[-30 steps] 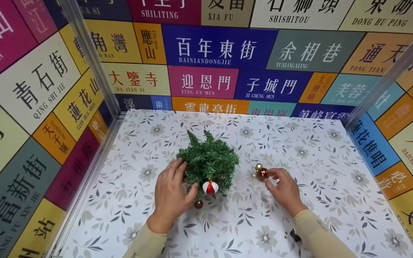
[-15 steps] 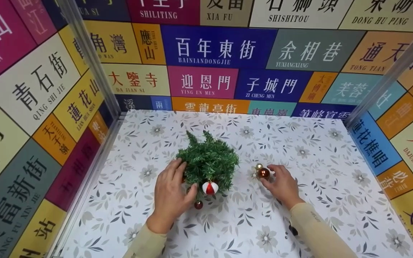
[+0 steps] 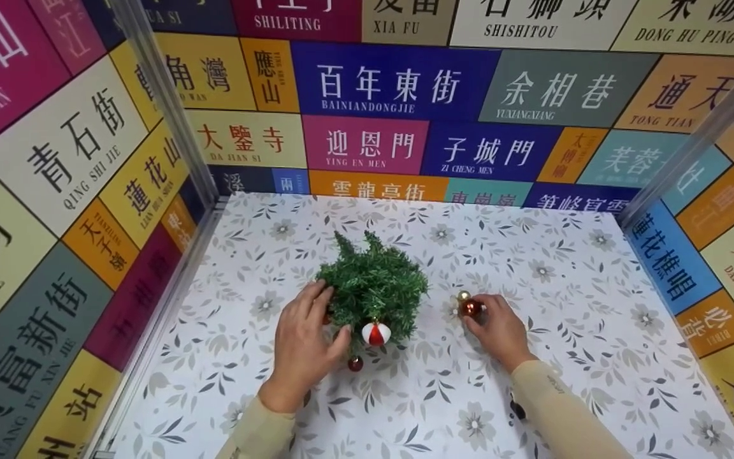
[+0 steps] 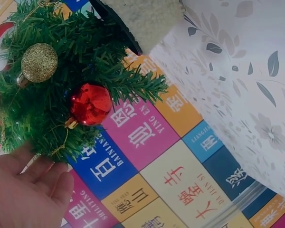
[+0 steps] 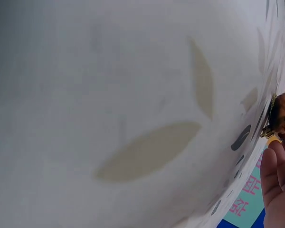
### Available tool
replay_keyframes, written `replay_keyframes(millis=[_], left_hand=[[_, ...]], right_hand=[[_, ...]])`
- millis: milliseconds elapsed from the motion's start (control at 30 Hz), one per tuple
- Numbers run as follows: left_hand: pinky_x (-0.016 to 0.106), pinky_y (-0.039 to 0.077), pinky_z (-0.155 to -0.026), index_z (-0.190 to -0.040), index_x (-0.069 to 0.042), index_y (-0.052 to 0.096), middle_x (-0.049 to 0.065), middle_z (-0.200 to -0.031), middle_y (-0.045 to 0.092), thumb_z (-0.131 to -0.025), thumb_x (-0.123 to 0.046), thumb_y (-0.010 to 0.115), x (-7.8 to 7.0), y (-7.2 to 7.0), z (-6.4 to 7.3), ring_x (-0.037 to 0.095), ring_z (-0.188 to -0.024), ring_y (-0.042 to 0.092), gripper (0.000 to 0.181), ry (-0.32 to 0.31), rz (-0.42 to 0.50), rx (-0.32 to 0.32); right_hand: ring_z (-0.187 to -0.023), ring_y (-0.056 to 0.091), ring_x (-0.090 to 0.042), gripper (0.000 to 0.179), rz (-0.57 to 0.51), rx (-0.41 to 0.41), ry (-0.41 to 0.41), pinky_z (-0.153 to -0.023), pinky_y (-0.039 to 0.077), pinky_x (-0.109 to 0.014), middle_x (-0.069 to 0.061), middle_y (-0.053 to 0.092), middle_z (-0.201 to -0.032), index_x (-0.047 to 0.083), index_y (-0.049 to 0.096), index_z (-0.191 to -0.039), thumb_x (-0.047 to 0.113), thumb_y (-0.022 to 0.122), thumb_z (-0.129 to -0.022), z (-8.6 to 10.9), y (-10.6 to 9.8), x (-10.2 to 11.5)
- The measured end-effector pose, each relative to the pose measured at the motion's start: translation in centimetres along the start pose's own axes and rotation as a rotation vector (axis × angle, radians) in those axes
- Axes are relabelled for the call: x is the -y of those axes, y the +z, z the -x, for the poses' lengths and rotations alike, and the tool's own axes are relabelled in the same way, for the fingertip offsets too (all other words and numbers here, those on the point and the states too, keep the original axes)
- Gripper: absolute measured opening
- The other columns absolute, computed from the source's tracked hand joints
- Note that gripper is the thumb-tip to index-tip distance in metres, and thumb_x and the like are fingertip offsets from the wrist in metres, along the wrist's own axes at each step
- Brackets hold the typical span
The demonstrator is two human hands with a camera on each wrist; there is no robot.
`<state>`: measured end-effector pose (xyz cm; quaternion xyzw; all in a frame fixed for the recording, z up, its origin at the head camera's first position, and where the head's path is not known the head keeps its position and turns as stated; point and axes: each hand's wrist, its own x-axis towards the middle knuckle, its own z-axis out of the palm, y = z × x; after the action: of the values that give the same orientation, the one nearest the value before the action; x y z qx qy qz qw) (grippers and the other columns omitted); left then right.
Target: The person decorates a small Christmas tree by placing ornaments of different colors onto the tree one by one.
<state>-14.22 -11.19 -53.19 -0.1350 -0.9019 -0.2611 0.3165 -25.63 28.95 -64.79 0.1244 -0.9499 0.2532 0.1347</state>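
A small green Christmas tree (image 3: 373, 280) stands on the table. A red-and-white striped bauble (image 3: 376, 333) hangs at its front, with a small dark red bauble (image 3: 355, 364) lower down. My left hand (image 3: 303, 338) holds the tree's left side, fingers among the branches and thumb apart in front. In the left wrist view a glittery gold bauble (image 4: 39, 62) and a shiny red bauble (image 4: 91, 103) hang beside those fingers. My right hand (image 3: 499, 328) pinches a copper-brown bauble (image 3: 470, 307) near the table. Just behind it lies a small gold bauble (image 3: 464, 296).
The table (image 3: 431, 408) has a floral white cover. Sign-printed panels (image 3: 392, 80) close off the back and both sides, with metal posts (image 3: 179, 108) at the corners. A small dark object (image 3: 517, 408) shows beside the right sleeve.
My right hand has shifted around the copper-brown bauble, its fingers and thumb now closer about it. My left hand and the tree have stayed in place.
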Motion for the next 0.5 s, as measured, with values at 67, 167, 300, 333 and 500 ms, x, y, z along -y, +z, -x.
replay_keyframes(millis=[67,167,300,333,500], left_hand=[[0.051,0.036,-0.107,-0.137,-0.003,0.057,0.012,-0.146,0.049,-0.086,-0.038,0.070,0.2,0.0,-0.1,0.031,-0.133,0.045,0.064,0.002,0.004,0.000],[0.049,0.036,-0.107,-0.137,-0.003,0.057,0.012,-0.146,0.049,-0.085,-0.037,0.071,0.5,-0.1,-0.2,0.030,-0.132,0.046,0.063,0.008,0.009,0.003],[0.049,0.037,-0.106,-0.136,-0.003,0.058,0.012,-0.146,0.049,-0.084,-0.035,0.072,1.0,-0.3,-0.4,0.030,-0.131,0.048,0.063,0.016,0.015,0.008],[0.049,0.037,-0.106,-0.136,-0.003,0.058,0.012,-0.145,0.050,-0.084,-0.035,0.071,1.1,-0.3,-0.4,0.031,-0.130,0.048,0.062,0.018,0.017,0.011],[0.049,0.038,-0.104,-0.135,-0.003,0.059,0.013,-0.144,0.051,-0.085,-0.035,0.070,1.7,-0.5,-0.5,0.031,-0.129,0.049,0.060,0.034,0.022,0.026]], right_hand=[[-0.099,0.061,-0.026,0.047,-0.006,0.005,0.014,-0.085,0.050,-0.047,-0.005,0.058,-0.113,0.013,0.062,-0.122,0.030,0.082,-0.083,0.0,0.0,0.0],[-0.098,0.061,-0.025,0.048,-0.008,0.005,0.026,-0.085,0.050,-0.047,-0.004,0.057,-0.113,0.013,0.062,-0.123,0.031,0.081,-0.083,0.0,0.0,0.1],[-0.095,0.062,-0.024,0.048,-0.006,0.000,0.034,-0.083,0.050,-0.046,-0.003,0.057,-0.113,0.014,0.062,-0.123,0.033,0.081,-0.084,0.0,0.1,0.1],[-0.094,0.062,-0.024,0.047,-0.010,0.000,0.034,-0.082,0.051,-0.046,-0.004,0.057,-0.114,0.013,0.062,-0.123,0.032,0.081,-0.084,0.1,0.1,0.1],[-0.094,0.062,-0.023,0.046,-0.032,0.014,0.049,-0.082,0.051,-0.045,-0.003,0.057,-0.114,0.012,0.062,-0.122,0.031,0.080,-0.084,0.2,0.1,0.4]])
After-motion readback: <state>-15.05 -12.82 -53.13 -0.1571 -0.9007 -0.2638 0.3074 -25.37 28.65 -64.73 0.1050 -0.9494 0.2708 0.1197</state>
